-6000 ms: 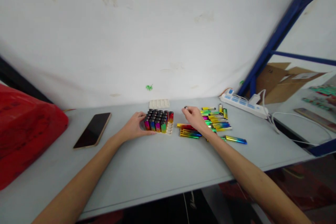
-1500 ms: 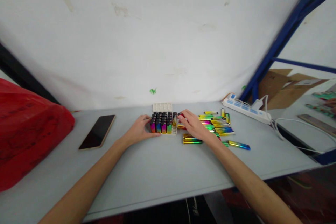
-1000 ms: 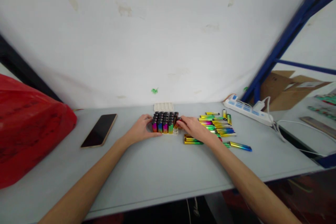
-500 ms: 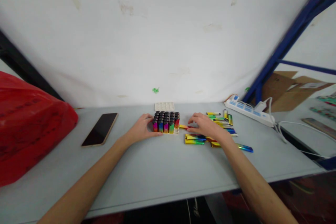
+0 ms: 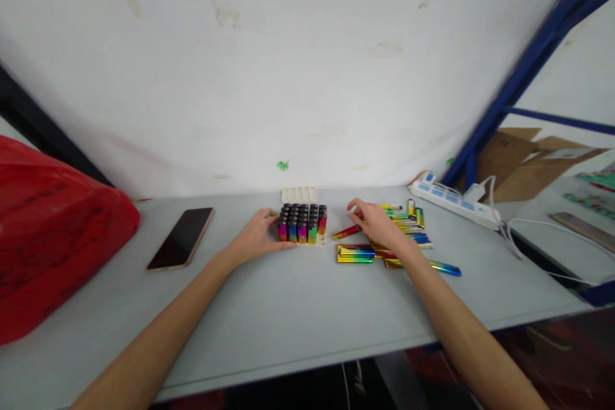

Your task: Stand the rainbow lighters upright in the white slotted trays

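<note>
Several upright lighters with black tops and shiny coloured bodies stand in rows in a white tray [image 5: 321, 240]. My left hand [image 5: 257, 235] rests at the tray's left side, thumb along its front and fingers at the back, around the lighters' edge. To the right, my right hand [image 5: 372, 221] hovers above the table with its fingers bent; whether anything is between the fingertips is too small to tell. A red and yellow wrapper or lighter [image 5: 346, 232] lies just left of it. Shiny yellow, green and blue pieces [image 5: 355, 254] lie below and beyond the right hand.
Another white tray [image 5: 299, 195] lies against the wall. A phone [image 5: 181, 238] and a red bag [image 5: 57, 237] are on the left. On the right are a power strip [image 5: 454, 203] with white cables, a blue metal frame [image 5: 509, 83] and a cardboard box [image 5: 523, 173].
My right hand has lifted slightly away from the red and yellow piece, which now lies at a slant on the table. My left hand stays at the tray.
</note>
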A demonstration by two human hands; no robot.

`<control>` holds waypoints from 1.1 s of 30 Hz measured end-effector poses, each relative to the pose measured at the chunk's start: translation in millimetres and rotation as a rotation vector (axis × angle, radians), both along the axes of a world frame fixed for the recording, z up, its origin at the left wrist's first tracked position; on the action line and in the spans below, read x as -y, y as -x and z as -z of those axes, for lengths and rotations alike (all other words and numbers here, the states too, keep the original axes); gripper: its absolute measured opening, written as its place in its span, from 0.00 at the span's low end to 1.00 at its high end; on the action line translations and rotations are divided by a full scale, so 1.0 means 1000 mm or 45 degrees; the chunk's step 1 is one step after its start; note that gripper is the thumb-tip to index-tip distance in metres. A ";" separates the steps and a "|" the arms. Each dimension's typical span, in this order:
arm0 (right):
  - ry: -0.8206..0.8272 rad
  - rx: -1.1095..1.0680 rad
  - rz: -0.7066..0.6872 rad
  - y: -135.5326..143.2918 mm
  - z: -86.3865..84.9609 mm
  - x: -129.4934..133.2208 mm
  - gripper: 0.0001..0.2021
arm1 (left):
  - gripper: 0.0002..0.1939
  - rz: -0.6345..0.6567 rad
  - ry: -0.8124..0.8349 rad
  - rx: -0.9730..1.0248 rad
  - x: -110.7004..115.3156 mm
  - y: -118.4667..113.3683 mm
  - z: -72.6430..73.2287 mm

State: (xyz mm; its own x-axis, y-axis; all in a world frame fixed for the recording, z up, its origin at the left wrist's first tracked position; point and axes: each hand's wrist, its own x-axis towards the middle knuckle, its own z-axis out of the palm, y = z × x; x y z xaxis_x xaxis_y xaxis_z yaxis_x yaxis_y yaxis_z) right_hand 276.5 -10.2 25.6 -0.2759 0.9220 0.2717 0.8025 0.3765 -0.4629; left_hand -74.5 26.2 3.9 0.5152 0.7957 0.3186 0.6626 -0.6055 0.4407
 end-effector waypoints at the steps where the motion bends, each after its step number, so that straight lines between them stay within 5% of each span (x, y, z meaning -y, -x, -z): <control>1: -0.017 0.021 -0.001 0.002 0.000 0.001 0.07 | 0.33 0.004 0.000 0.003 0.000 0.000 0.000; 6: -0.037 0.111 -0.011 0.006 -0.005 0.005 0.10 | 0.32 0.015 0.008 0.009 0.000 0.000 -0.001; 11: 0.003 0.095 -0.284 0.000 -0.010 0.009 0.08 | 0.32 0.013 -0.003 0.004 -0.001 0.000 0.001; 15: 0.018 0.206 -0.335 0.000 -0.004 0.007 0.16 | 0.32 0.019 -0.008 0.018 0.000 0.000 0.000; 20: 0.029 0.174 -0.330 -0.002 -0.003 0.002 0.06 | 0.33 0.006 0.008 0.018 0.000 -0.001 0.000; 26: 0.142 -0.428 -0.158 -0.013 -0.008 -0.002 0.14 | 0.32 0.000 -0.014 -0.004 -0.001 0.000 0.001; 33: 0.283 -1.330 -0.028 0.014 0.000 -0.006 0.20 | 0.33 0.000 -0.004 0.004 -0.001 0.001 0.001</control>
State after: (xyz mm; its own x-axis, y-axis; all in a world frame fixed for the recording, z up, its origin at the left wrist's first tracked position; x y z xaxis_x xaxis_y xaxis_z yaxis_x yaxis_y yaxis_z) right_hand 262.6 -4.5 25.9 -0.0206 0.9776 0.2096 -0.0377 0.2088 -0.9772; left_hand -75.2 27.3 2.6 0.5140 0.7949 0.3225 0.6616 -0.6066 0.4408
